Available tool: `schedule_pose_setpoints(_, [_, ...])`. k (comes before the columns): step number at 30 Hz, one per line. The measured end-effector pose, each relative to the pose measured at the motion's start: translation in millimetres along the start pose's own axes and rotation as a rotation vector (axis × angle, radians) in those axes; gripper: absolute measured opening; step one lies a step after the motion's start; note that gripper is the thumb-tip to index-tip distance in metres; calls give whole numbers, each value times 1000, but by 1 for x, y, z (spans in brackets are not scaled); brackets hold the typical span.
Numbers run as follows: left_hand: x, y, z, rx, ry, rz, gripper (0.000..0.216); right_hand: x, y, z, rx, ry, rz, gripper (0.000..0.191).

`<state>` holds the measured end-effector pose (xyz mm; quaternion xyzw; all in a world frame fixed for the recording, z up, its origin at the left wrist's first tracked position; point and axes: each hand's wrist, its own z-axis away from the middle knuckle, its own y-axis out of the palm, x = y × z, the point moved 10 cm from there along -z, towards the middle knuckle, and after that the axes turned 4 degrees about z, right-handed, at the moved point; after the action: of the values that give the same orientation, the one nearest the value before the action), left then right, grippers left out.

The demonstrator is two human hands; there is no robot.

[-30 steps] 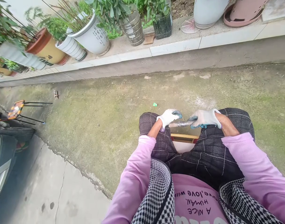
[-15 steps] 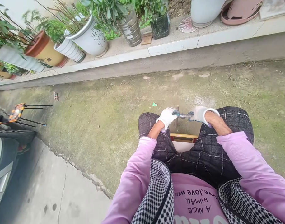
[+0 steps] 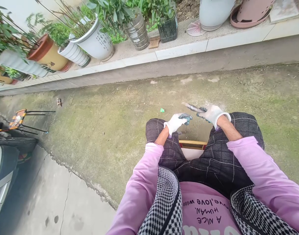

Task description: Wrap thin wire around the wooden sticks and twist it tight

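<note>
My right hand [image 3: 212, 114], in a white glove with grey-blue fingers, is closed around one end of a silvery, ridged rod [image 3: 193, 107]. Its paler tip points up and to the left, over the ground. My left hand [image 3: 180, 122], gloved alike, is apart from the rod, just below and to its left. Those fingers are curled together; whatever they may hold is too small to make out. Below my left hand, a short greyish stick-like piece [image 3: 181, 132] shows beside my knee, partly hidden.
A yellow wooden bar [image 3: 193, 142] lies between my legs. A green scrap [image 3: 162, 110] is on the mossy ground. Potted plants, among them a white pot [image 3: 97, 40], line a tiled ledge [image 3: 181, 50] ahead. An orange and black chair [image 3: 17, 119] stands far left.
Both hands were at the rod's two ends, with an upright stick beside it. Now my left hand is off the rod, and my right hand has tilted its free end upward.
</note>
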<state>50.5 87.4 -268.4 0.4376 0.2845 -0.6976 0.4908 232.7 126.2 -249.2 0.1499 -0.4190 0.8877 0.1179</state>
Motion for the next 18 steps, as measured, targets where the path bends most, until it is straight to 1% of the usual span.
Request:
schedule_pose_setpoints(2, [0,1,1,13,3,96,25,-7,0,3,-11,50,-408,25])
schedule_pose_setpoints(3, [0,2,1,16,0,126,25,-9,0,5,-15,57,-601,26])
schedule_pose_setpoints(4, [1,3,1,21,-8,147,24,-10,1,7,-21,52,-747,29])
schedule_pose_setpoints(6, [3,5,1,28,-31,162,22,-11,0,10,-32,28,-921,38])
schedule_pose_setpoints(8, [5,6,1,26,-50,138,19,-8,-1,14,-3,-23,-1002,47])
schedule_pose_setpoints(11, [4,2,-1,9,-61,28,16,7,1,25,161,-172,-1002,58])
schedule_pose_setpoints(13, [2,-4,-3,-21,-53,-49,14,15,6,35,306,-248,-884,62])
schedule_pose_setpoints(15, [-1,-12,-6,-65,-34,-78,11,16,12,44,406,-294,-716,58])
schedule_pose_setpoints(18, [-4,-23,-8,-126,-13,-87,6,14,21,51,458,-343,-487,47])
